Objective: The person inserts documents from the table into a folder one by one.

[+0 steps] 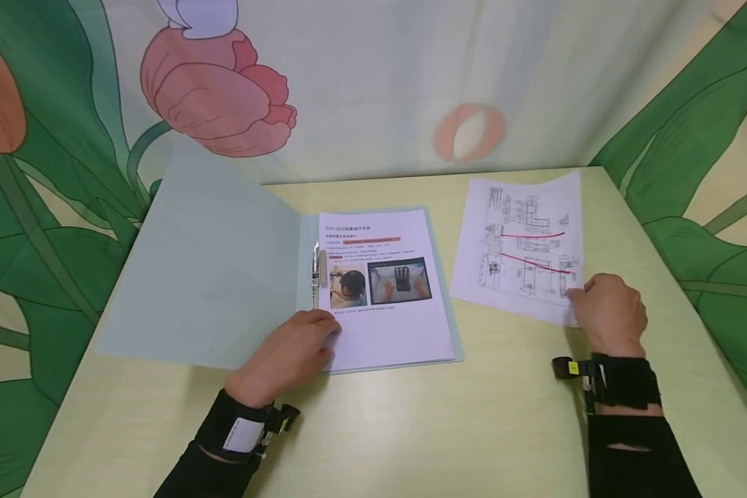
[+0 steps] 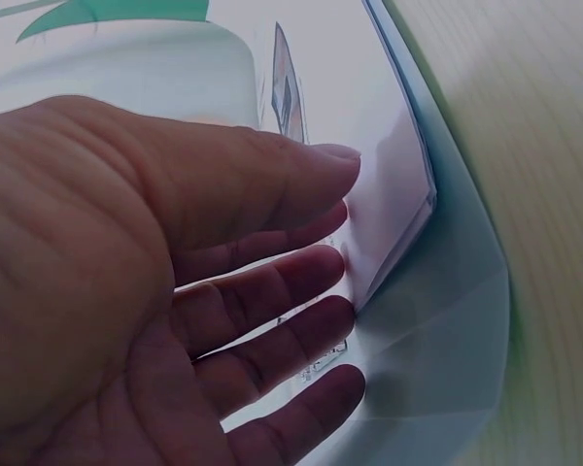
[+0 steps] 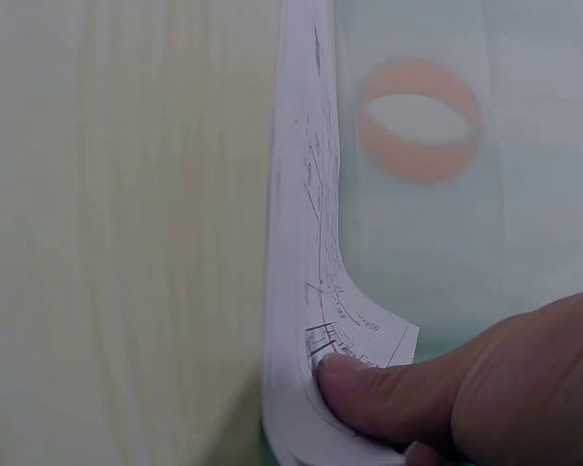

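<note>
A pale blue folder (image 1: 218,270) lies with its cover spread to the left. In its right half sits a stack of printed pages (image 1: 389,339), with photos and red-marked text, beside a metal clip (image 1: 316,266). My left hand (image 1: 286,353) is at the stack's lower left corner. Its fingers are loosely extended around the page edge (image 2: 394,214) in the left wrist view; firm contact is unclear. On the right, my right hand (image 1: 610,315) pinches the lower right corner of a loose drawing sheet (image 1: 473,256) with red lines. That sheet (image 3: 296,243) curves up near the thumb.
Everything lies on a light wooden table (image 1: 460,429). Behind it hangs a pale curtain (image 1: 373,83) with flower prints. A leaf-patterned cloth (image 1: 716,228) borders the right side. Each wrist wears a black strap with a small camera (image 1: 566,368).
</note>
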{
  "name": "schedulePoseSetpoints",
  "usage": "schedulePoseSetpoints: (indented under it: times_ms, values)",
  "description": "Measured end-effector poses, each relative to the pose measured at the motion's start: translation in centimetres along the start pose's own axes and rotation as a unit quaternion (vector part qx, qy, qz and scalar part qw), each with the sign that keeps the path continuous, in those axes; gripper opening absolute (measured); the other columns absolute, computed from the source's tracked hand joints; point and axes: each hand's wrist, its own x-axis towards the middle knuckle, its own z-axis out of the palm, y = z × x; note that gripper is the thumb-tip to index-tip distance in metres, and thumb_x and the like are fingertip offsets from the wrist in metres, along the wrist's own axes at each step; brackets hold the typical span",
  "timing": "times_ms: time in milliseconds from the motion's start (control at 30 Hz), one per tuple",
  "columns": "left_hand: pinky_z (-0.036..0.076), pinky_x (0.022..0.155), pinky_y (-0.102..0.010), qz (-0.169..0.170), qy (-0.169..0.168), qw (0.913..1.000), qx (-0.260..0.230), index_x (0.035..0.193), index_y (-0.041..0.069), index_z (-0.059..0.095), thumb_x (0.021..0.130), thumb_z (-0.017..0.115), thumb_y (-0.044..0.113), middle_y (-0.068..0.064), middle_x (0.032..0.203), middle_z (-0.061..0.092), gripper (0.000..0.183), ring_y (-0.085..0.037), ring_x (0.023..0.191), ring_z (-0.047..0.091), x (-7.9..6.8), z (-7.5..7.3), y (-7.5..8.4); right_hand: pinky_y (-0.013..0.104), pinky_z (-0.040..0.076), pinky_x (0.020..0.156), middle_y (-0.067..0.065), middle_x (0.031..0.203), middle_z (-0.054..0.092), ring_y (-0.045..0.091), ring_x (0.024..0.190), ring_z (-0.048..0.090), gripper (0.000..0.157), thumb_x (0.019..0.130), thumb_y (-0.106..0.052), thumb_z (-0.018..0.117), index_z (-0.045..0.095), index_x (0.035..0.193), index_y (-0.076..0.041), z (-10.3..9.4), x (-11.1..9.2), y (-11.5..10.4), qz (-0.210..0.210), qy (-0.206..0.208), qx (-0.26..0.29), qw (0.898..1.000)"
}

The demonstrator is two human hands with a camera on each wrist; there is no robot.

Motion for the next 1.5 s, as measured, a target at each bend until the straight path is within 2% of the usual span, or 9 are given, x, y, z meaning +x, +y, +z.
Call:
schedulePoseSetpoints:
  times_ms: [233, 367, 467, 633, 867, 1000, 1167, 1333, 1500]
  values:
    - [0.049, 0.097, -0.041, 0.004, -0.001, 1.0, 0.001, 0.113, 0.004, 0.067, 0.086, 0.066, 0.01, -0.012, 0.117, 0.066, 0.028, -0.027, 0.109, 0.058, -0.2, 0.0, -0.1, 0.045, 0.037, 0.056, 0.031, 0.096, 0.064, 0.042, 0.076, 0.054, 0.038, 0.098, -0.026, 0.05, 0.062, 0.104, 0.01, -0.3, 0.0, 0.3, -0.001, 0.004, -0.004, 1.0]
    - [0.048, 0.097, -0.04, 0.001, -0.005, 1.0, 0.003, 0.114, 0.004, 0.067, 0.087, 0.065, 0.011, -0.011, 0.118, 0.066, 0.028, -0.027, 0.11, 0.057, -0.2, 0.0, -0.1, 0.044, 0.037, 0.055, 0.033, 0.101, 0.064, 0.042, 0.078, 0.056, 0.039, 0.099, -0.025, 0.05, 0.063, 0.107, 0.011, -0.6, -0.2, 0.2, -0.007, 0.024, 0.025, 0.999]
    - [0.048, 0.097, -0.04, -0.007, -0.01, 0.9999, 0.005, 0.116, 0.005, 0.067, 0.088, 0.064, 0.012, -0.011, 0.119, 0.066, 0.029, -0.026, 0.111, 0.057, -0.1, 0.0, 0.1, 0.041, 0.038, 0.055, 0.033, 0.106, 0.063, 0.041, 0.081, 0.055, 0.044, 0.099, -0.029, 0.049, 0.063, 0.112, 0.011, -0.9, -0.4, 0.1, -0.001, 0.036, 0.07, 0.997]
    - [0.048, 0.098, -0.04, -0.006, -0.01, 0.9999, 0.004, 0.116, 0.005, 0.067, 0.088, 0.064, 0.011, -0.011, 0.12, 0.065, 0.029, -0.027, 0.112, 0.057, 0.0, 0.0, 0.3, 0.035, 0.042, 0.057, 0.025, 0.111, 0.061, 0.031, 0.088, 0.051, 0.056, 0.097, -0.041, 0.048, 0.059, 0.122, 0.008, -1.1, -0.6, -0.3, 0.033, 0.029, 0.164, 0.985]
    - [0.049, 0.097, -0.038, -0.005, -0.012, 0.9997, 0.02, 0.117, 0.005, 0.067, 0.088, 0.066, 0.013, -0.011, 0.12, 0.066, 0.03, -0.026, 0.11, 0.057, 0.0, 0.0, 0.3, 0.026, 0.043, 0.051, 0.006, 0.093, 0.053, 0.015, 0.07, 0.049, 0.051, 0.094, -0.043, 0.056, 0.059, 0.122, -0.001, 0.1, -1.1, -1.8, 0.056, -0.015, 0.278, 0.959]
    - [0.049, 0.098, -0.039, -0.002, -0.01, 0.9997, 0.023, 0.117, 0.004, 0.067, 0.088, 0.066, 0.013, -0.011, 0.12, 0.066, 0.03, -0.026, 0.111, 0.057, -0.1, 0.1, 0.2, 0.024, 0.041, 0.049, 0.008, 0.094, 0.051, 0.013, 0.069, 0.048, 0.048, 0.095, -0.039, 0.058, 0.057, 0.118, 0.003, 1.1, -1.9, -3.4, 0.028, -0.046, 0.306, 0.951]
    - [0.049, 0.097, -0.039, 0.005, -0.004, 0.9996, 0.029, 0.116, 0.004, 0.067, 0.089, 0.065, 0.011, -0.011, 0.119, 0.066, 0.028, -0.026, 0.11, 0.058, -0.2, 0.0, 0.2, 0.025, 0.038, 0.047, 0.014, 0.101, 0.053, 0.016, 0.068, 0.05, 0.047, 0.096, -0.038, 0.056, 0.059, 0.113, 0.005, 2.4, -3.3, -5.3, -0.035, -0.075, 0.291, 0.953]
    - [0.05, 0.096, -0.039, 0.01, 0.002, 0.9995, 0.03, 0.116, 0.003, 0.066, 0.089, 0.063, 0.008, -0.012, 0.119, 0.066, 0.027, -0.027, 0.109, 0.059, -0.3, 0.0, 0.1, 0.025, 0.038, 0.046, 0.016, 0.09, 0.058, 0.015, 0.061, 0.049, 0.041, 0.096, -0.035, 0.058, 0.063, 0.106, 0.005, 3.6, -4.3, -6.9, -0.085, -0.101, 0.284, 0.95]
    - [0.05, 0.095, -0.038, 0.017, 0.009, 0.9993, 0.031, 0.115, 0.002, 0.066, 0.089, 0.062, 0.006, -0.012, 0.118, 0.066, 0.027, -0.026, 0.109, 0.059, -0.3, 0.0, 0.0, 0.025, 0.039, 0.047, 0.012, 0.079, 0.058, 0.017, 0.06, 0.049, 0.033, 0.095, -0.03, 0.062, 0.065, 0.099, 0.003, 4.7, -5.1, -8.2, -0.114, -0.121, 0.265, 0.95]
